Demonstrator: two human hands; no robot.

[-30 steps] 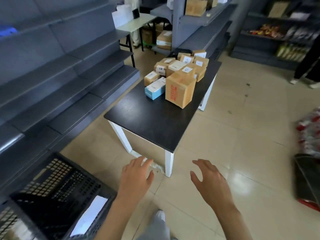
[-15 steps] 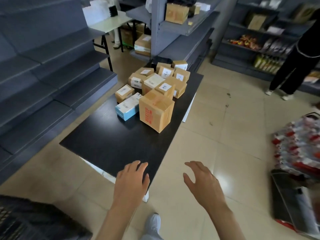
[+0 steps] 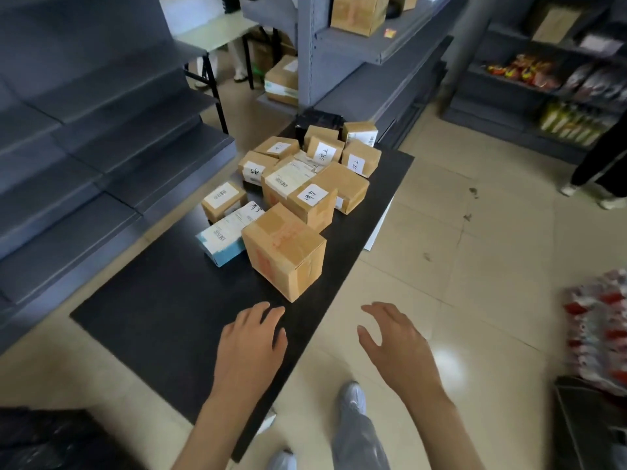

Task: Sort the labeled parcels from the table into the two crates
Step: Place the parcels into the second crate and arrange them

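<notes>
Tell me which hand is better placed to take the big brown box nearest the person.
Left, probably. The left hand is open over the table, just short of the brown box. The right hand, also open, hangs over the floor beyond the table edge.

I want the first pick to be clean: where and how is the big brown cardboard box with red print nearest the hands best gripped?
Probably a two-hand grip on the big brown cardboard box with red print, palms on its opposite upright sides, coming from the near table end. It stands upright, a corner toward the person, and looks too wide for one hand. The left hand and right hand are open.
</notes>
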